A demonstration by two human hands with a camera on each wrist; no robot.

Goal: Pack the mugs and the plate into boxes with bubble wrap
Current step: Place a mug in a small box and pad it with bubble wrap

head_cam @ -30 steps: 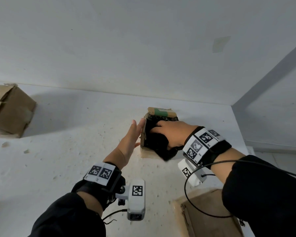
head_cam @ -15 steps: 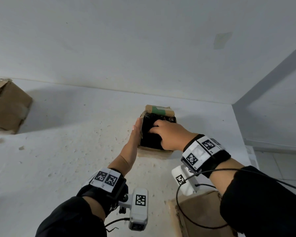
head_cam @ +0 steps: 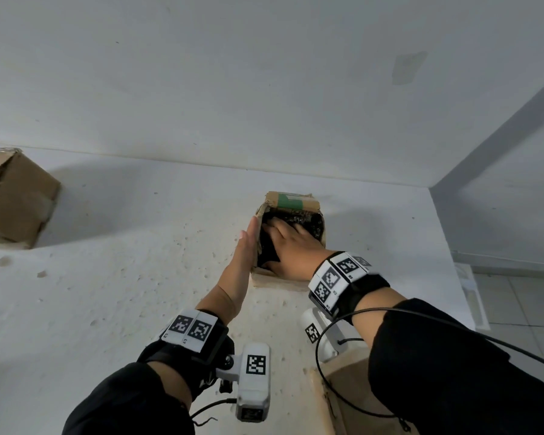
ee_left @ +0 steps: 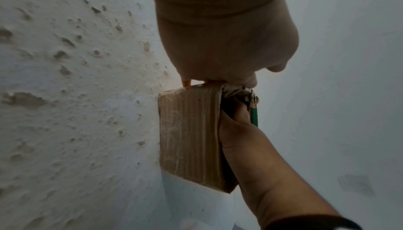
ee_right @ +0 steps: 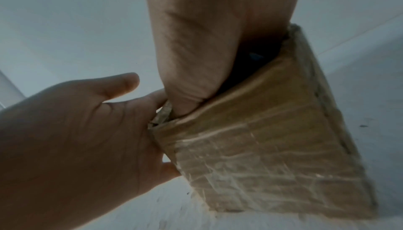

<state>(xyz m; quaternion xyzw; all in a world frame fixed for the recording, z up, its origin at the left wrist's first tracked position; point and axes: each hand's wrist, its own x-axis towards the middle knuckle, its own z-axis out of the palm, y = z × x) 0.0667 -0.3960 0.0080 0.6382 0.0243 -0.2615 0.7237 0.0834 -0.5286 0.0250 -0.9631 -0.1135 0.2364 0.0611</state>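
Note:
A small taped cardboard box (head_cam: 296,202) stands open on the white table (head_cam: 107,293), with a black bubble-wrapped bundle (head_cam: 311,222) inside it. My right hand (head_cam: 291,246) reaches into the box from above and presses on the bundle with spread fingers. My left hand (head_cam: 245,249) lies flat against the box's left wall, fingers straight. In the left wrist view the box (ee_left: 189,135) is side-on, with my right hand (ee_left: 240,130) entering it. The right wrist view shows the box (ee_right: 261,139) with my left hand (ee_right: 76,139) bracing its side. What the wrap holds is hidden.
A larger brown cardboard box (head_cam: 13,199) sits at the far left by the wall. Another cardboard box (head_cam: 346,400) lies near me under my right forearm. The table ends at the right, above a tiled floor (head_cam: 515,302).
My right hand has pushed the black bundle from over the box's near edge down inside. My left hand has moved from near the box to flat against its left wall.

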